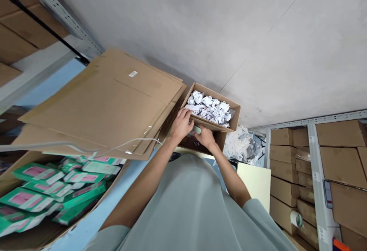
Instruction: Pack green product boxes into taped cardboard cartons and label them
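Observation:
My left hand lies at the near rim of a cardboard box filled with crumpled white paper. Its fingers are stretched out, slightly bent, over the cardboard edge. Close beside it, my right hand is closed on a small pale green item whose kind I cannot make out. Both hands are above a second open cardboard box, nearer my body. A few small things at its dark bottom are too unclear to name.
Flattened cardboard sheets are stacked at left, with a white cable across them. Below is a carton of green-and-pink packages. A bag of white paper scraps stands right, before shelves of boxes holding a tape roll.

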`<control>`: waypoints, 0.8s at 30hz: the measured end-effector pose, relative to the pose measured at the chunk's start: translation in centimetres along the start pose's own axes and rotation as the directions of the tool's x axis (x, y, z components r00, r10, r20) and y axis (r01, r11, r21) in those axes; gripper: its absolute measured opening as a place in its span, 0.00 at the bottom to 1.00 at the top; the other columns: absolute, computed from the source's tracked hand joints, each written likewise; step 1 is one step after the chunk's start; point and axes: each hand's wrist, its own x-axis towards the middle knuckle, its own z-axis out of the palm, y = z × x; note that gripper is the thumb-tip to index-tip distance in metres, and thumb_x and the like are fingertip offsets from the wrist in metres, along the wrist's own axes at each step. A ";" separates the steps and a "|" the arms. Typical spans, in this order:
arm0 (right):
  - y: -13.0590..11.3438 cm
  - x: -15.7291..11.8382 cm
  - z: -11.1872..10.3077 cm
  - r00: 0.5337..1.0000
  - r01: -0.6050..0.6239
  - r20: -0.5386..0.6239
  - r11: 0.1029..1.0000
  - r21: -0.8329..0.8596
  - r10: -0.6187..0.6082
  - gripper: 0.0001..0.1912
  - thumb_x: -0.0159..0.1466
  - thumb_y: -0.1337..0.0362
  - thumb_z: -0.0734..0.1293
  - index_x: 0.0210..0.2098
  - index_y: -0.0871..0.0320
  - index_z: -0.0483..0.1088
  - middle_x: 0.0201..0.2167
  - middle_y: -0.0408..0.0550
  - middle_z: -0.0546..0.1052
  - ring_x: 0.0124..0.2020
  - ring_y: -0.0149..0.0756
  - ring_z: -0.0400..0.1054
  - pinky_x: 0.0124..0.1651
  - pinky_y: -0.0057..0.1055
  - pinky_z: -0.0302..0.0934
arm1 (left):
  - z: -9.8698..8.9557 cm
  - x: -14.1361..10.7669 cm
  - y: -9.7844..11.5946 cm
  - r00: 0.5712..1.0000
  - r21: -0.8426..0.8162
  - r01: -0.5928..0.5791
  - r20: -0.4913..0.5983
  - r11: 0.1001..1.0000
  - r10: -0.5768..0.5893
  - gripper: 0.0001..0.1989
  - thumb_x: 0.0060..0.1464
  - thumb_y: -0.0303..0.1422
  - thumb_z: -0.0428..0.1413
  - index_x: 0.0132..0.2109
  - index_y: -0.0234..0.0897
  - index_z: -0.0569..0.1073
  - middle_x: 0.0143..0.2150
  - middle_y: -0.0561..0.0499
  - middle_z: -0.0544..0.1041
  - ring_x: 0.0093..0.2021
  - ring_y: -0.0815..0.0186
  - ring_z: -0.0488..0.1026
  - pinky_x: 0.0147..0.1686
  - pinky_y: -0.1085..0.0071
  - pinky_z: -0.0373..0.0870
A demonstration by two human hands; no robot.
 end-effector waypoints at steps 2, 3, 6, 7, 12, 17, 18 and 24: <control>1.6 -3.2 -0.5 0.999 -0.006 -0.048 0.997 0.073 0.009 0.23 0.80 0.54 0.63 0.69 0.56 0.70 0.63 0.51 0.82 0.50 0.36 0.81 0.57 0.25 0.67 | -1.1 -0.3 0.5 1.000 -0.018 -0.009 -0.029 1.000 0.008 0.31 0.63 0.28 0.56 0.72 0.34 0.70 0.71 0.35 0.72 0.76 0.46 0.64 0.77 0.49 0.62; 2.7 -5.0 -0.7 0.993 -0.029 -0.104 0.985 0.171 0.048 0.21 0.80 0.54 0.63 0.67 0.55 0.73 0.61 0.51 0.83 0.48 0.36 0.82 0.56 0.26 0.68 | -1.7 -0.7 0.7 0.998 -0.025 -0.006 -0.055 1.000 0.005 0.32 0.63 0.28 0.56 0.73 0.34 0.68 0.72 0.35 0.70 0.76 0.46 0.63 0.77 0.49 0.61; 6.2 -9.9 -1.0 0.925 -0.202 -0.243 0.921 0.333 0.291 0.20 0.78 0.51 0.65 0.59 0.56 0.77 0.55 0.53 0.85 0.46 0.42 0.82 0.52 0.30 0.70 | -3.8 -3.0 0.8 0.989 -0.042 0.064 -0.129 0.997 -0.069 0.33 0.67 0.33 0.56 0.76 0.35 0.64 0.74 0.35 0.69 0.76 0.47 0.64 0.77 0.50 0.62; 7.2 -11.1 -0.9 0.886 -0.280 -0.267 0.896 0.346 0.380 0.20 0.77 0.49 0.65 0.57 0.56 0.77 0.53 0.54 0.85 0.44 0.43 0.82 0.51 0.31 0.70 | -4.4 -4.0 0.6 0.985 -0.046 0.105 -0.132 0.993 -0.110 0.32 0.68 0.36 0.56 0.75 0.35 0.64 0.74 0.35 0.70 0.75 0.47 0.66 0.75 0.51 0.64; 8.7 -13.6 0.5 0.814 -0.502 -0.160 0.815 0.291 0.558 0.18 0.75 0.50 0.69 0.52 0.57 0.79 0.48 0.53 0.87 0.48 0.47 0.83 0.49 0.32 0.68 | -5.7 -8.6 -0.8 0.949 0.062 0.304 0.070 0.951 -0.308 0.28 0.68 0.45 0.55 0.68 0.34 0.72 0.63 0.35 0.80 0.62 0.46 0.79 0.62 0.54 0.75; 6.9 -13.1 1.7 0.820 -0.556 -0.038 0.810 0.188 0.572 0.17 0.80 0.54 0.63 0.53 0.57 0.81 0.48 0.56 0.88 0.53 0.46 0.83 0.50 0.31 0.68 | -5.9 -9.2 -0.5 0.837 0.327 0.308 0.353 0.894 -0.418 0.20 0.71 0.43 0.51 0.53 0.34 0.81 0.50 0.34 0.86 0.51 0.45 0.85 0.48 0.59 0.77; 6.6 -13.0 1.9 0.819 -0.567 -0.002 0.809 0.156 0.574 0.18 0.80 0.55 0.63 0.54 0.58 0.81 0.49 0.58 0.87 0.54 0.48 0.83 0.51 0.32 0.68 | -6.0 -9.0 -0.3 0.815 0.363 0.296 0.386 0.883 -0.432 0.20 0.72 0.41 0.49 0.51 0.35 0.82 0.47 0.34 0.87 0.49 0.45 0.85 0.46 0.60 0.77; 4.9 -14.1 3.2 0.803 -0.595 0.089 0.785 0.173 0.589 0.27 0.84 0.57 0.54 0.53 0.63 0.83 0.51 0.66 0.86 0.55 0.51 0.83 0.54 0.34 0.69 | -6.9 -8.2 0.3 0.769 0.455 0.174 0.491 0.873 -0.410 0.20 0.72 0.35 0.46 0.45 0.37 0.83 0.43 0.33 0.87 0.44 0.46 0.86 0.39 0.62 0.74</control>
